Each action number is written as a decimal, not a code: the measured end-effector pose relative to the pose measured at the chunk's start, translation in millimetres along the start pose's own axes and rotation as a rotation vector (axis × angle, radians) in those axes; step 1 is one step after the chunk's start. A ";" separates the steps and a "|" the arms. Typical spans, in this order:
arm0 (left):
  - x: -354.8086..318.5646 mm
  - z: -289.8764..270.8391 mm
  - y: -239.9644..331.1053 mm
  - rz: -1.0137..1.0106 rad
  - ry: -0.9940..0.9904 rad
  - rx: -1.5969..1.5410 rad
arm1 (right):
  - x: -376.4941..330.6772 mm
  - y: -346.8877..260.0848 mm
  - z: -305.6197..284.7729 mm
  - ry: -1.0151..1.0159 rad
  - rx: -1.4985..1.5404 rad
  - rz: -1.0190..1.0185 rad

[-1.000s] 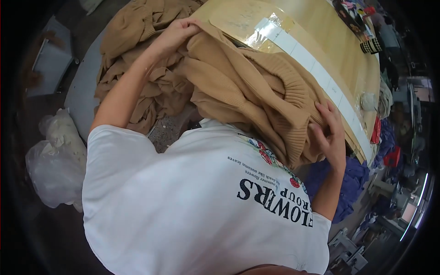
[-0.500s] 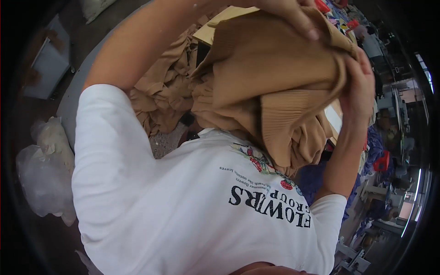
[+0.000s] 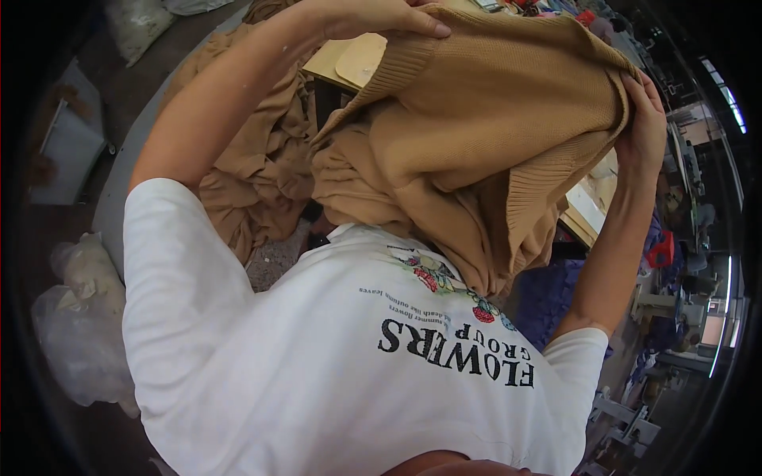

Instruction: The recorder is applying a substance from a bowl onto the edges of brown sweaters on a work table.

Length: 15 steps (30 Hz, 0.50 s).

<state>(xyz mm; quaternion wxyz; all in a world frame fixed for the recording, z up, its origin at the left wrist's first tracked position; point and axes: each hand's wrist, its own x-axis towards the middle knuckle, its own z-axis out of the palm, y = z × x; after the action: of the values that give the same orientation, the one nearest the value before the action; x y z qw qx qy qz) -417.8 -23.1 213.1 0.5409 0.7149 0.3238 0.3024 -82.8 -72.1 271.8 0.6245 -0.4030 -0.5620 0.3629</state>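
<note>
Closest to the camera is the person's white tee (image 3: 317, 357) with a flower print and dark lettering on the chest. Right above it hangs a tan knit sweater (image 3: 492, 135), lifted up in front of the body with both arms raised, its lower folds drooping down onto the tee.

The left hand (image 3: 373, 16) has the ribbed hem at the top, fingers pressed together over the edge with the thumb laid along the knit. The right hand (image 3: 644, 119) grips the sweater's far side, fingers curled and pinching the fabric.

Down at the left there are clear plastic bags (image 3: 79, 317) on the floor. Behind the sweater a heap of more tan knits (image 3: 254, 174) is piled up, and past that a yellowish desk (image 3: 349, 59) pokes out. Far right is cluttered and blurry, with some blue fabric (image 3: 548, 293) lower down.
</note>
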 end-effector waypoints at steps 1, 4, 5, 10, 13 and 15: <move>-0.5 -1.7 -2.9 0.016 -0.010 -0.021 | 4.4 4.5 -3.3 -0.009 0.043 0.022; -10.4 1.5 -10.5 0.007 0.087 0.019 | 5.9 15.0 -4.2 -0.087 0.088 0.075; -8.6 -6.6 -16.0 0.007 0.055 -0.023 | 4.0 15.0 -4.0 -0.107 0.055 0.108; -1.3 11.4 -0.2 0.044 0.238 -0.299 | -0.2 27.7 -15.5 -0.158 -0.809 0.137; 17.2 32.6 28.5 0.136 0.263 0.006 | -6.9 31.5 26.2 -0.308 -0.455 -0.271; 33.6 60.1 77.6 0.258 0.184 0.024 | -9.2 16.9 56.5 -0.519 -0.134 -0.303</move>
<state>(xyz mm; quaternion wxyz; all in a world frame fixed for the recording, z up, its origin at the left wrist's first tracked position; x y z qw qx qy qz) -339.8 -47.1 277.1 0.4570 0.7262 0.2810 0.4299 -139.9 -68.1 255.0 0.4792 -0.2490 -0.7790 0.3187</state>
